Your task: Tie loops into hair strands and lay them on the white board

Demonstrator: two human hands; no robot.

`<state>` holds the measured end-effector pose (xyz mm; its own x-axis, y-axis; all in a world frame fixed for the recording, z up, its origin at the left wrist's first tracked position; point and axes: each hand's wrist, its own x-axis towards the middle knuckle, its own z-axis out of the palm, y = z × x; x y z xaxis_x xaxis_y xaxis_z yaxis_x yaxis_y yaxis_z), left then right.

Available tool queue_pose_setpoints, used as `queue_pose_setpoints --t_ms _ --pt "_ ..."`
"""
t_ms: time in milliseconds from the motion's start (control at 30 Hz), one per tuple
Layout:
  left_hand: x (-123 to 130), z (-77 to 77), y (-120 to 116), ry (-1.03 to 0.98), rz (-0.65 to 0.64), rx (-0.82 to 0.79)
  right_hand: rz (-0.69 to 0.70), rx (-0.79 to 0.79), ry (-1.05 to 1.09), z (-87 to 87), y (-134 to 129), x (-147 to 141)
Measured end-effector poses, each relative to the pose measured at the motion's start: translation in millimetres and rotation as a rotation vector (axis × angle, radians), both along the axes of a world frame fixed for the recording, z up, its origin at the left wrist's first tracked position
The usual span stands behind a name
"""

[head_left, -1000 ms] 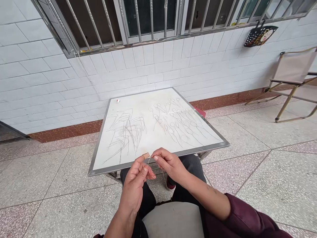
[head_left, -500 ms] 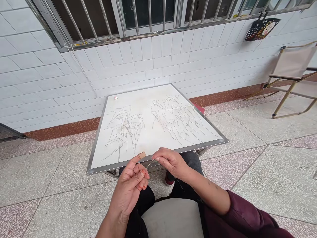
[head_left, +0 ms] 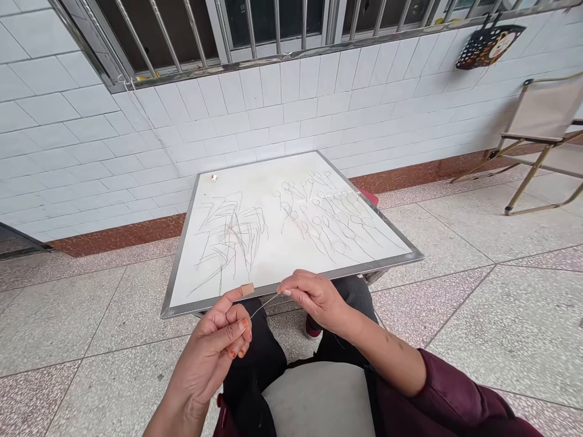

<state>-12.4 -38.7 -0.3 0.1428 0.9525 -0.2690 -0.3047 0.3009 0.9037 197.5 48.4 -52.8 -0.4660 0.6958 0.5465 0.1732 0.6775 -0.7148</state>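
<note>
A thin wire stretches between my two hands, just off the near edge of the table. My left hand pinches one end between thumb and fingers; its index finger points out with a tan tape wrap on the tip. Between thumb and forefinger, my right hand grips the wire's other part. On the white tabletop lie several bent thin wires at the left and several looped ones at the right.
A small white and red item sits at the table's far left corner. The table stands against a white tiled wall under a barred window. A folding chair stands at the right, and a dotted bag hangs on the wall.
My left hand has moved left and slightly down, away from the right hand, so more wire shows between them. The right hand has barely moved.
</note>
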Motion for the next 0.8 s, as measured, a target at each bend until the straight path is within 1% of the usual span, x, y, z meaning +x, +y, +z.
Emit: queue_pose_setpoints --t_ms 67,133,200,233,300,333,400,500,567,700,800 --pt "-2.9 4.3 -4.1 0.019 -0.012 0.018 -0.046 -0.036 0.028 -0.5 3.3 2.2" --pt "-8.9 9.5 -8.8 0.046 -0.008 0.044 -0.145 -0.065 0.077 -1.2 8.4 8.2" --pt "-15.8 13.6 -11.8 0.077 0.048 0.075 -0.224 -0.087 0.123 -0.6 12.3 14.9" --pt "-18.2 14.5 -12.0 0.096 0.089 0.085 -0.230 -0.085 0.137 0.4 12.9 17.2" --pt "-17.9 14.1 -9.7 0.145 0.145 0.081 -0.201 -0.084 0.143 3.1 11.0 18.3" --pt "-14.7 12.7 -7.4 0.165 0.153 0.070 -0.179 -0.085 0.139 4.5 9.1 17.2" --pt "-3.1 8.9 -1.8 0.162 0.128 0.047 -0.142 -0.091 0.123 6.4 5.1 13.1" --pt "18.0 3.5 6.7 0.020 0.074 0.018 -0.087 -0.067 0.093 6.7 2.5 8.7" --pt "27.3 1.3 11.0 -0.080 0.064 -0.009 -0.044 -0.028 0.074 5.9 3.3 9.1" --pt "29.1 -2.6 15.9 -0.243 0.061 -0.080 0.013 0.028 0.024 4.2 6.3 13.4" --pt "24.8 -5.6 16.5 -0.317 -0.019 -0.105 0.046 0.059 -0.005 2.6 8.0 15.1"
